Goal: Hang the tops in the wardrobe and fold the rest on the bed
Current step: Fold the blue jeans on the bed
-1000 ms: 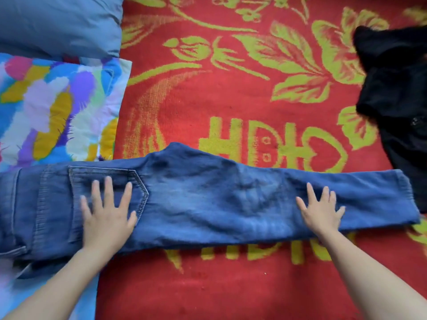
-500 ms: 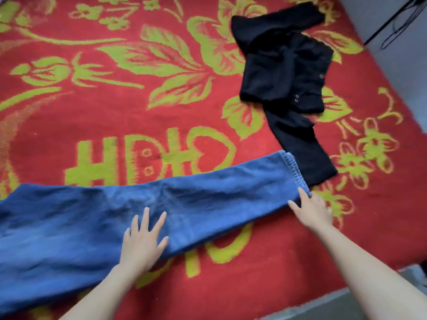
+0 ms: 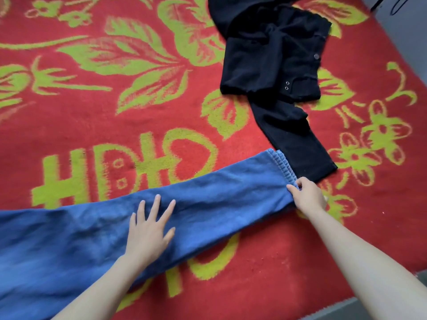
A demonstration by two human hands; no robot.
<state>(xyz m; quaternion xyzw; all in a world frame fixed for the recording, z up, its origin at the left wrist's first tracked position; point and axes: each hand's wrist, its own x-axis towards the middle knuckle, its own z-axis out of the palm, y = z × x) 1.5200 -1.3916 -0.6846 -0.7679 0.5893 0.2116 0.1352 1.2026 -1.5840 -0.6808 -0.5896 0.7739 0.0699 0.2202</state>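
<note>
1. A pair of blue denim jeans (image 3: 208,204) lies stretched out flat across the near part of the bed. One long leg runs from the lower left up towards the right.
2. The bed is covered with a red woven blanket (image 3: 115,116) patterned with yellow-green leaves, flowers and large characters. The jeans rest directly on it.
3. The person's left hand (image 3: 147,229) lies palm down on the middle of the jeans leg. Its fingers (image 3: 155,204) are straight and spread apart, flat against the denim.
4. The right hand (image 3: 308,197) is at the far right end of the leg, at the near corner of the gathered hem. Its fingers (image 3: 291,189) are curled together and clamped on the edge of the denim there.
5. Both bare forearms reach in from the bottom edge, the right one crossing the blanket below the jeans.
6. A crumpled pair of black trousers with small metal studs (image 3: 272,65) lies further back on the right. The upper part is bunched up, and one leg trails down towards the jeans.
7. The end of that black leg sits right against the blue hem. I cannot tell whether one overlaps the other.
8. A strip of grey floor (image 3: 346,308) shows past the blanket's edge at the lower right.
</note>
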